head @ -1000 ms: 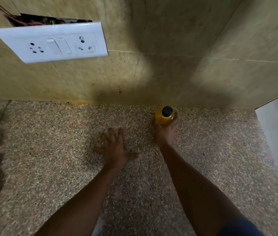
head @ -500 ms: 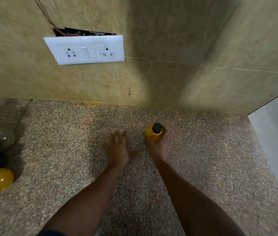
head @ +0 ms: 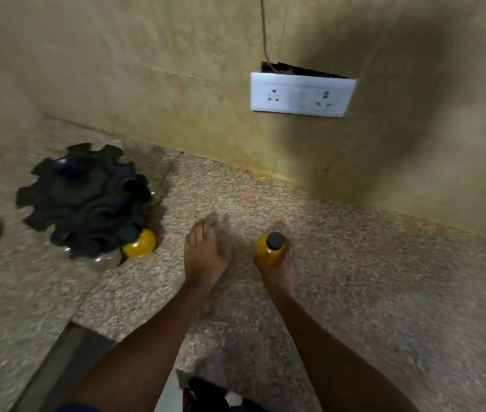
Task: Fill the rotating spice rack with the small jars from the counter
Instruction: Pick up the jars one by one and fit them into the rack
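Clearly the counter (head: 354,292) is the stage, a speckled stone slab meeting the wall at the back. On its left part stands the black spice rack (head: 84,194), seen from above, with a yellow jar (head: 140,247) and some clear jars sitting in its lower slots. The left hand (head: 204,254) lies between rack and right hand, fingers straight and together, holding nothing, low over the stone. The right hand (head: 277,269) is wrapped around a small orange jar (head: 270,251) with a black cap, standing upright. So the rack lies to the left of the held jar, past the left hand, which is the nearer one to it.
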